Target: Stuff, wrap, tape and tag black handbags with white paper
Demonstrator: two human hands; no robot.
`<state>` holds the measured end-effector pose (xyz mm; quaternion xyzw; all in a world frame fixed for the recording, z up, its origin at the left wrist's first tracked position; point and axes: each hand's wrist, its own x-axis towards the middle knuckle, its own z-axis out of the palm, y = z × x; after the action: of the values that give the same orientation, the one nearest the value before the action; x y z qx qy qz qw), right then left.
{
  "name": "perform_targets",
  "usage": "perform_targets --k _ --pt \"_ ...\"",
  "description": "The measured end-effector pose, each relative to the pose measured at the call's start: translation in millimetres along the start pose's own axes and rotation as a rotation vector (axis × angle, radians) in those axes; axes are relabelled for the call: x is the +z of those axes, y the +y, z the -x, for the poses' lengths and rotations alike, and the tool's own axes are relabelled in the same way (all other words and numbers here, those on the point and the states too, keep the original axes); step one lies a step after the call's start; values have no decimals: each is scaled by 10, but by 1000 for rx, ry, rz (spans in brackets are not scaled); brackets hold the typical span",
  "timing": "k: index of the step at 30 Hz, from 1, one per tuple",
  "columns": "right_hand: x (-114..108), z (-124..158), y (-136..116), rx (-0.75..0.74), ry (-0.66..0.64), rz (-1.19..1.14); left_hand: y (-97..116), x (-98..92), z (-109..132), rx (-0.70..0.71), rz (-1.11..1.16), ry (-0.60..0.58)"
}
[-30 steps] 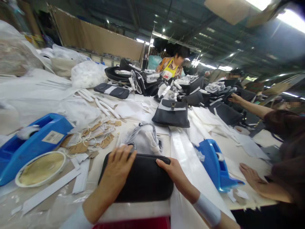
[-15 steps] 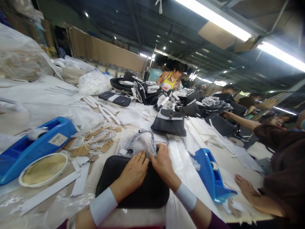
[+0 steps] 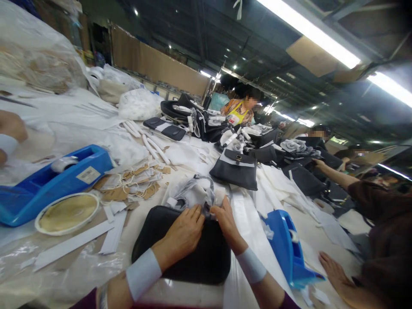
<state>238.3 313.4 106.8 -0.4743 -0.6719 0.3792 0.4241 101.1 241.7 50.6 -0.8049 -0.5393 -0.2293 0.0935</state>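
A black bag point(image 3: 206, 257) lies flat on the table in front of me, with a bundle of clear plastic and grey-white wrapping point(image 3: 193, 191) at its far edge. My left hand point(image 3: 184, 229) rests over the bag's upper middle, its fingers together on the near side of the wrapping. At the bag's far right edge, my right hand point(image 3: 227, 221) has its fingers bent around part of the wrapping. What lies under the fingertips of my left hand is hidden.
Blue tape dispensers stand left point(image 3: 58, 180) and right point(image 3: 288, 244). Near the left one are a round tub point(image 3: 67, 213) and cardboard tags point(image 3: 128, 184). Beyond sit a black handbag point(image 3: 234, 169) and piled bags. Other people's hands show at the left edge and at right point(image 3: 334, 270).
My right hand has opened a little away from my left and moved slightly right along the wrapping. Another person's hand has appeared at the left edge. The view has shifted.
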Motion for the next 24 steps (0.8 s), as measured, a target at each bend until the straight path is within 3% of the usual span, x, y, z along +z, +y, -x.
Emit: perform_targets --k 4,6,8,10,12,13,14,16,18,22,24 --pt "-82 -140 98 123 -222 -341 1 -1 -6 -12 9 6" --pt "-133 -194 167 161 -281 -254 2 -11 -3 -4 8 12" --pt "-168 -215 199 157 -189 -31 6 -33 0 6 10 18" --pt "-157 -184 160 38 46 235 12 -63 -1 14 22 28" --pt "-75 -99 47 -214 265 427 14 -80 -7 8 47 31" --pt "-4 -46 -28 -362 310 482 13 -80 -9 8 64 31" --pt "86 6 -104 -490 287 491 10 -73 -8 14 84 47" --pt "300 71 -232 -604 109 395 2 -49 6 40 138 118" --pt "515 54 -284 -549 -20 310 -2 -36 46 1 232 240" --pt "778 -143 -171 -223 -86 311 -11 -114 173 -321 310 513" --pt "822 -209 -92 -159 -119 354 -59 -182 221 -454 250 618"
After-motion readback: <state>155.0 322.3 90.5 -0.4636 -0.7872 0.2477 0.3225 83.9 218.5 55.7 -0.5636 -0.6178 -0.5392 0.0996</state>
